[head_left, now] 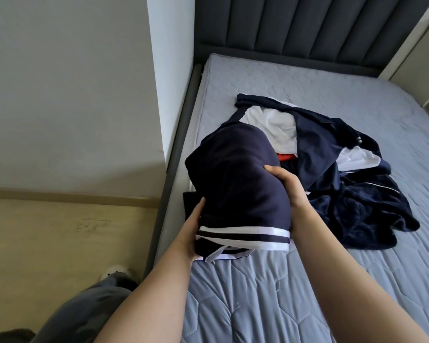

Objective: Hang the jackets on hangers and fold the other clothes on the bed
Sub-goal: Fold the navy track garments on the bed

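Note:
A folded navy garment (235, 184) with a white-striped hem is lifted above the bed's near left part. My left hand (192, 233) grips its left lower side, fingers hidden beneath the cloth. My right hand (286, 186) grips its right side, thumb pressed into the fabric. Behind it lies a loose pile of clothes (332, 169) on the mattress: a navy and white jacket, something red, and a dark fleecy piece.
The grey quilted mattress (258, 305) fills the right half, with a padded dark headboard (307, 28) at the far end. The bed frame's left rail (169, 184) borders a wooden floor (60, 243) and wall. My leg and a white shoe (114, 271) stand beside the bed.

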A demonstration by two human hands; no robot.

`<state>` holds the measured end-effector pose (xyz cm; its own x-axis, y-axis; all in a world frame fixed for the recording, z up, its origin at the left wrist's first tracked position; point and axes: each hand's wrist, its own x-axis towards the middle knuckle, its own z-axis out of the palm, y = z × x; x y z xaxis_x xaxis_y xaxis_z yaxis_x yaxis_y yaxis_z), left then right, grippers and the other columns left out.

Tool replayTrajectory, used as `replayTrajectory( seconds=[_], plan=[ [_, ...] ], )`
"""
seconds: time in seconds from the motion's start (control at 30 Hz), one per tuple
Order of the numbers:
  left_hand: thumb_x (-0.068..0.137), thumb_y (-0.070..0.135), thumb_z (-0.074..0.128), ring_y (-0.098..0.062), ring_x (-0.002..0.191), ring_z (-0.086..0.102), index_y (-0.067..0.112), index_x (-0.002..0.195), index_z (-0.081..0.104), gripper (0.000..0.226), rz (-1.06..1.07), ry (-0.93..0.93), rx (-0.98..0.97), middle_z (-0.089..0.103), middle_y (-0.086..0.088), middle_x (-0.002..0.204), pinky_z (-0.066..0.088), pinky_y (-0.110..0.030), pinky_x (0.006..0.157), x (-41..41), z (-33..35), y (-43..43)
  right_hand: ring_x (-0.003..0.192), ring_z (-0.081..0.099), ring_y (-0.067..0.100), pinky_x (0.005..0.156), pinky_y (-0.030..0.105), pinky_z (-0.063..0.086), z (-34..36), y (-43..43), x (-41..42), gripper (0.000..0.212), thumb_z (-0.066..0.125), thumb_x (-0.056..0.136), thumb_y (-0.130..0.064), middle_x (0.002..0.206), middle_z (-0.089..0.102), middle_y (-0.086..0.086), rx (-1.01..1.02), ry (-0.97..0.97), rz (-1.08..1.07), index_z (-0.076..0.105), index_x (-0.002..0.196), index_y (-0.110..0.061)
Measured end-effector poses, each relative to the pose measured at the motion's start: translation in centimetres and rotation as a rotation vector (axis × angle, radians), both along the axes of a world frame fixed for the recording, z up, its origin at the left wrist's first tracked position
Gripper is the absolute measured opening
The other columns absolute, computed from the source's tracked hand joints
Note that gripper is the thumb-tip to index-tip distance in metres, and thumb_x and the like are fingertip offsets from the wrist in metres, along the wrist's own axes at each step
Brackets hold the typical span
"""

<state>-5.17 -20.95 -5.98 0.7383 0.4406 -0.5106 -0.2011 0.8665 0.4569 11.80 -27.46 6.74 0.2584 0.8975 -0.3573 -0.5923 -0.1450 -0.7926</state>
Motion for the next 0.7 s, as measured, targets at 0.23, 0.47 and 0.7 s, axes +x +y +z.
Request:
replayTrajectory(
  seconds=[0.23,0.47,0.7],
  plan=[
    [0.095,0.014,0.048,-0.021,0.095,0.058,0.004,0.122,0.058,0.03,0.064,0.778,0.747,0.064,-0.011,0.111,0.045,-0.025,0.072,2.3,-0.8,-0.7,0.06,0.066,0.011,0.048,0.019,0.048,2.3,1.1,1.7,0.011,0.073,0.069,-0.014,0.064,0.069,-0.002,-0.183,-0.886,-0.147,0.067,0.078,-0.014],
    [0.086,0.019,0.058,-0.032,0.118,0.05,0.006,0.133,0.044,0.051,-0.054,1.181,0.872,0.051,-0.015,0.131,0.045,-0.039,0.096,0.5,-1.9,0.7,0.073,0.055,0.024,0.061,0.03,0.037,0.1,0.8,3.1,0.02,0.063,0.072,-0.021,0.072,0.054,0.002,-0.459,-1.357,-0.152,0.051,0.082,-0.009],
    [0.083,0.022,0.063,-0.032,0.103,0.058,-0.003,0.116,0.053,0.043,-0.077,1.238,0.76,0.059,-0.018,0.116,0.047,-0.031,0.072,-0.4,-2.0,1.2,0.06,0.049,0.017,0.051,0.027,0.034,-0.7,0.1,3.0,0.017,0.064,0.071,-0.019,0.063,0.051,0.0,-0.414,-1.283,-0.192,0.049,0.071,-0.011]
  ],
)
